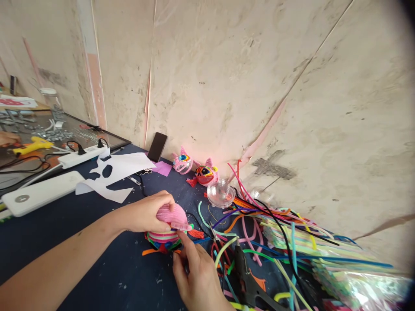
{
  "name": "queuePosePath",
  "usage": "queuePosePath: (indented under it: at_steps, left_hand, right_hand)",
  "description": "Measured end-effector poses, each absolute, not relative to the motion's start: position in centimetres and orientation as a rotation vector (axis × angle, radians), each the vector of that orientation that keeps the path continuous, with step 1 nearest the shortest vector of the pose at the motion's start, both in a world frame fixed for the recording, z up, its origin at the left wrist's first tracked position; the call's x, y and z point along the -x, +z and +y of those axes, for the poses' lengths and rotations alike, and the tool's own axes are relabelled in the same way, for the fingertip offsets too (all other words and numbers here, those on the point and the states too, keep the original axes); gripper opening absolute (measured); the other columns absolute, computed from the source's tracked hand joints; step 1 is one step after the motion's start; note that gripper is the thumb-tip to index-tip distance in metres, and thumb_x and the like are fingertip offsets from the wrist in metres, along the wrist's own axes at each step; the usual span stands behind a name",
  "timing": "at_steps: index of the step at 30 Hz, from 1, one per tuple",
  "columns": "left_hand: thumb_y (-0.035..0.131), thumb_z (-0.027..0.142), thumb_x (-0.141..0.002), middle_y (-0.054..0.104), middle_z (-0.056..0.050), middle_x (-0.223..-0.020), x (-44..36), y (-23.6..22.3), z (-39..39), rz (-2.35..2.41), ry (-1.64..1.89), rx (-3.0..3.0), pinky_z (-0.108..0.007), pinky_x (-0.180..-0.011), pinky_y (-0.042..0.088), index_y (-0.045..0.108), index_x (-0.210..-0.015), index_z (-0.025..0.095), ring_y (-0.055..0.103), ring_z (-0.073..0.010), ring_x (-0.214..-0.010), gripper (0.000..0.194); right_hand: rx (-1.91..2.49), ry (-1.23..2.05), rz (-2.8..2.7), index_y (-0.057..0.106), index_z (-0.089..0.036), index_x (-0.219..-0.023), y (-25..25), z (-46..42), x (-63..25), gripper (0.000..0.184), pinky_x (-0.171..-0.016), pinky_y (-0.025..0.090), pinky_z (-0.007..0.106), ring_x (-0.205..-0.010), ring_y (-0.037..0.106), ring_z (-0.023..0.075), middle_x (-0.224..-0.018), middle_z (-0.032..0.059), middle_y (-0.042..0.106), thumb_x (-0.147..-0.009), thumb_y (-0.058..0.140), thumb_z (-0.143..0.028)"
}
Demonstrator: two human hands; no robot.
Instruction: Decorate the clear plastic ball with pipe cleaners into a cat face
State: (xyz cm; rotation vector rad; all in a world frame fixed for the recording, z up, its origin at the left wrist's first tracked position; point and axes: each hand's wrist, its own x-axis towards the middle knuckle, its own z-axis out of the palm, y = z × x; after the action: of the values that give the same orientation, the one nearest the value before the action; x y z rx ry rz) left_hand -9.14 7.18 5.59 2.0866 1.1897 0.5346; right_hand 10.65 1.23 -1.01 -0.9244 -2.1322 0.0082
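My left hand (145,214) is closed over the top of a pink, striped pipe-cleaner figure (171,224) that rests on the dark blue table (97,268). My right hand (197,272) comes up from below, its thumb and forefinger pinched against the figure's lower right side beside a red tuft. Orange and red pipe-cleaner ends stick out under the figure.
Two finished pipe-cleaner figures (197,170) and a clear plastic dome (221,193) stand by the wall. A heap of coloured pipe cleaners (292,246) lies at the right, a black glue gun (249,280) near my right hand. Cut white paper (113,172), a phone (157,147) and a power strip (84,155) lie left.
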Motion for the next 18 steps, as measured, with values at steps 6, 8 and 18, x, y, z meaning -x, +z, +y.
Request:
queuePosePath:
  at_steps: [6, 8, 18]
  left_hand:
    - [0.063, 0.029, -0.067, 0.048, 0.002, -0.096, 9.22, 5.57, 7.3, 1.208, 0.53, -2.08, -0.025, -0.068, 0.038, 0.047, -0.085, 0.022, 0.049, -0.0161, -0.081, 0.025]
    - [0.063, 0.028, -0.067, 0.047, 0.002, -0.095, 9.18, 5.64, 7.24, 1.208, 0.531, -2.086, -0.024, -0.067, 0.038, 0.047, -0.085, 0.022, 0.049, -0.0156, -0.079, 0.025]
    - [0.061, 0.028, -0.068, 0.048, 0.002, -0.093, 9.21, 5.67, 7.29, 1.203, 0.538, -2.087, -0.024, -0.064, 0.037, 0.05, -0.086, 0.022, 0.048, -0.015, -0.076, 0.023]
  right_hand:
    - [0.91, -0.12, -2.139, 0.05, -0.011, -0.116, -0.68, 1.09, -10.75, 0.028, -0.053, 0.051, 0.03, -0.057, 0.061, 0.0194, -0.068, 0.0062, 0.065, -0.091, 0.038, -0.017]
    - [0.902, -0.145, -2.159, 0.048, -0.01, -0.12, -0.76, 1.19, -10.76, 0.031, -0.052, 0.05, 0.031, -0.056, 0.06, 0.0197, -0.067, 0.0065, 0.064, -0.091, 0.038, -0.016]
    - [0.878, -0.357, -2.319, 0.036, 0.001, -0.134, -1.27, 1.66, -10.41, 0.047, -0.046, 0.044, 0.033, -0.048, 0.055, 0.0218, -0.057, 0.0044, 0.059, -0.087, 0.035, -0.009]
